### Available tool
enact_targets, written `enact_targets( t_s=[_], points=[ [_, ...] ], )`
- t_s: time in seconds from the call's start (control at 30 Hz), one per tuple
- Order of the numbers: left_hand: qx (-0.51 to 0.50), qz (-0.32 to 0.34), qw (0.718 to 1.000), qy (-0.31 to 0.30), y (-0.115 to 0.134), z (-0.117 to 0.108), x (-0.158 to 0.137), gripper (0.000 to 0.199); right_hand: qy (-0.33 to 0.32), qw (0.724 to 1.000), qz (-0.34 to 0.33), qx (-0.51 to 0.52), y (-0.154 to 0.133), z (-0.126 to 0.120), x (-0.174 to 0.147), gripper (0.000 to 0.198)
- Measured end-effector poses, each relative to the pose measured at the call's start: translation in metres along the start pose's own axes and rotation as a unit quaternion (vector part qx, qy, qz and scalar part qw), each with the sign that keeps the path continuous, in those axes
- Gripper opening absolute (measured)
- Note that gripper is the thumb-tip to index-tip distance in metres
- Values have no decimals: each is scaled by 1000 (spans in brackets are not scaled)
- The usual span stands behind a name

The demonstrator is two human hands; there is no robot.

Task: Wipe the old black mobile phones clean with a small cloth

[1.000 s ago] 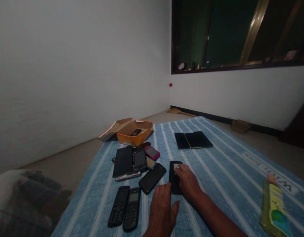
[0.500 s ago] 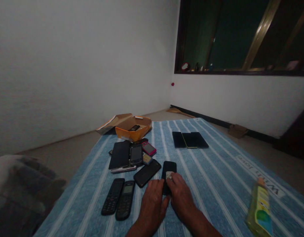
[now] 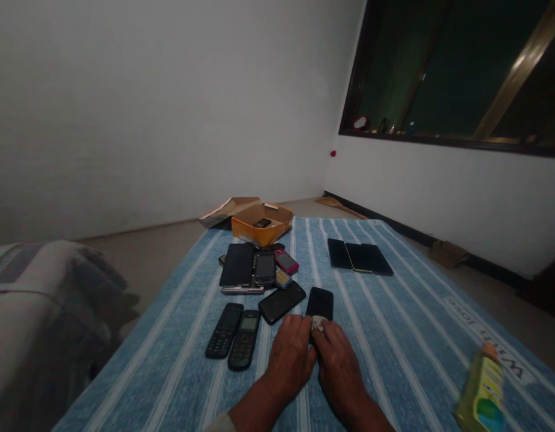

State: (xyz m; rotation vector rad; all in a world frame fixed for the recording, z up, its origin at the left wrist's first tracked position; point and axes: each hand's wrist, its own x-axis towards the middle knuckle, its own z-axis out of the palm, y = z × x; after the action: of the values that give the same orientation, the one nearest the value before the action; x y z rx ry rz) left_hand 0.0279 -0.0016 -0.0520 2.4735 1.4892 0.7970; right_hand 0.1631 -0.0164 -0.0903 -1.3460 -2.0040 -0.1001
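Observation:
A dark smartphone (image 3: pixel 320 300) lies on the blue striped cloth, its near part hidden beneath both hands. At its left edge, the bent fingers of my left hand (image 3: pixel 291 349) press on it and steady it. My right hand (image 3: pixel 341 363) pinches a crumpled whitish cloth or tissue (image 3: pixel 319 323) against the phone's face. Beyond my left hand a black phone (image 3: pixel 282 302) lies at a slant. Two black keypad phones rest to the left, one (image 3: pixel 225 330) beside the other (image 3: pixel 245 340).
Further back, several phones are heaped around a large black one (image 3: pixel 237 264). Behind them an opened orange box (image 3: pixel 261 231) holds a small phone. Dark flat devices (image 3: pixel 360 257) lie at the back right. A yellow-green bottle (image 3: pixel 482 393) is at the near right.
My right hand with the whitish cloth has slid nearer along the phone's face. My left hand stays at the phone's edge. The whole view has turned slightly left and tilted.

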Motion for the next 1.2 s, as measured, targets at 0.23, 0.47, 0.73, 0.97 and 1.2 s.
enact_targets(
  t_s=[0.23, 0.47, 0.73, 0.97, 1.2],
  points=[
    [2, -8, 1000, -20, 7, -7, 1, 31, -8, 1000, 5, -13, -2, -1, -2, 41],
    [12, -19, 999, -27, 10, -8, -1, 31, -68, 997, 31, -16, -7, -14, 8, 41],
    [1, 2, 1000, -18, 10, -5, -2, 32, -109, 991, 51, -58, 5, -17, 33, 30],
    [5, -15, 1000, -25, 10, -3, -1, 25, -132, 979, 81, -134, 29, -7, 75, 32],
    [3, -31, 999, -24, 12, -1, -1, 27, -112, 978, 105, -143, 39, 2, 84, 40]
  ],
)
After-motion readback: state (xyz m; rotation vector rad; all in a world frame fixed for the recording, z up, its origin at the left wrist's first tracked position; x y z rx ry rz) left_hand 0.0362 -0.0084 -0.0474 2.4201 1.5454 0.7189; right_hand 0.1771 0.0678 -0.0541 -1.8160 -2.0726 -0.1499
